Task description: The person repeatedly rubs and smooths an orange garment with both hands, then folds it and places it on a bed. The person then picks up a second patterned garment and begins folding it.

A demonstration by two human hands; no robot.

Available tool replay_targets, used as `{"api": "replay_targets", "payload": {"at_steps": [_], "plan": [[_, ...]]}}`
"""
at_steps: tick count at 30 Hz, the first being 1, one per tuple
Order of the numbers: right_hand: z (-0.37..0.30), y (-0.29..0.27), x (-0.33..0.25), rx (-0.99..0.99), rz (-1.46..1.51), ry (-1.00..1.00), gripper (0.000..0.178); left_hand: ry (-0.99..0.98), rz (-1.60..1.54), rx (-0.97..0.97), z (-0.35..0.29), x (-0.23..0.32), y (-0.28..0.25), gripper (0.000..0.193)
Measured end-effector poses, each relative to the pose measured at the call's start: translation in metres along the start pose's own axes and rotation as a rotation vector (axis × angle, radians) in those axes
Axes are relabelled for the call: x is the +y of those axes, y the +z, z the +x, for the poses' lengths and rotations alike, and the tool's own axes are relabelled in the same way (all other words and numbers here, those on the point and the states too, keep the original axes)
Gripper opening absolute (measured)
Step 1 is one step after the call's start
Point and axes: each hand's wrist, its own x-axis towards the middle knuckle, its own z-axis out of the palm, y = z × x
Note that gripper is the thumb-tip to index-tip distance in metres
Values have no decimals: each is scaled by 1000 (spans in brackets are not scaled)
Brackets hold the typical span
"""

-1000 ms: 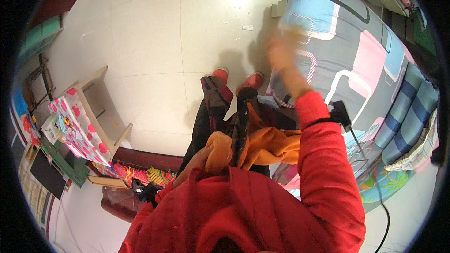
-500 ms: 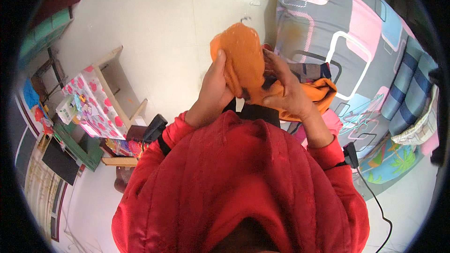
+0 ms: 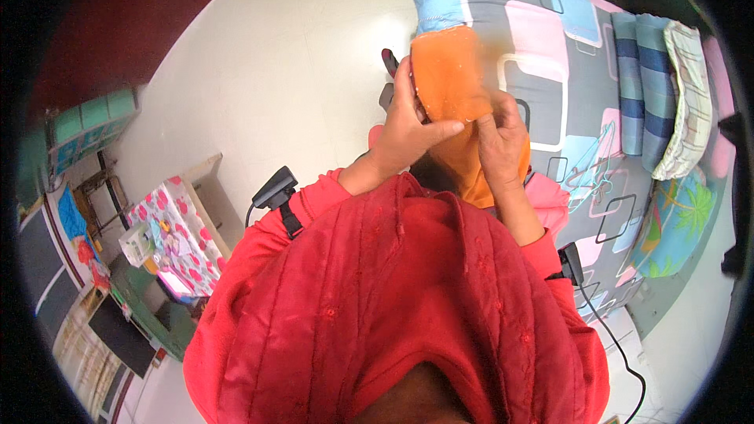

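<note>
An orange cloth garment (image 3: 449, 71) is held up in front of me. Its upper part forms a flat folded panel with small pale specks, and more of it hangs below toward my lap. My left hand (image 3: 407, 127) grips the panel along its left and lower edge, with the thumb lying across the front. At the lower right of the panel, my right hand (image 3: 503, 137) has its fingers closed on the cloth. Part of the hanging cloth is hidden behind my hands and my red jacket (image 3: 353, 283).
To the right lies a bed with a grey, pink and blue patterned sheet (image 3: 542, 27). Rolled striped bedding (image 3: 652, 94), blue hangers (image 3: 597, 173) and a palm-print pillow (image 3: 679, 224) rest on it. A table with a heart-patterned cloth (image 3: 177, 216) stands at left.
My view has turned, and the garment now appears farther right, against the bed. My right hand has moved from the garment's side to its lower right edge. Both hands still hold it.
</note>
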Motion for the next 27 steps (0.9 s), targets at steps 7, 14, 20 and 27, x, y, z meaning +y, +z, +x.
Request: {"api": "replay_targets", "payload": {"at_steps": [7, 14, 20, 27], "plan": [[-4, -17, -35, 147, -172, -163, 20, 321, 664, 64, 6, 5, 29, 95], [-4, -39, -59, 20, -80, -155, 19, 698, 896, 18, 30, 27, 45, 41], [-3, -59, -62, 69, 31, -36, 12, 555, 841, -129, 31, 41, 59, 23], [-12, -75, -69, -168, 615, 300, 32, 201, 803, -293, 28, 42, 57, 16]]}}
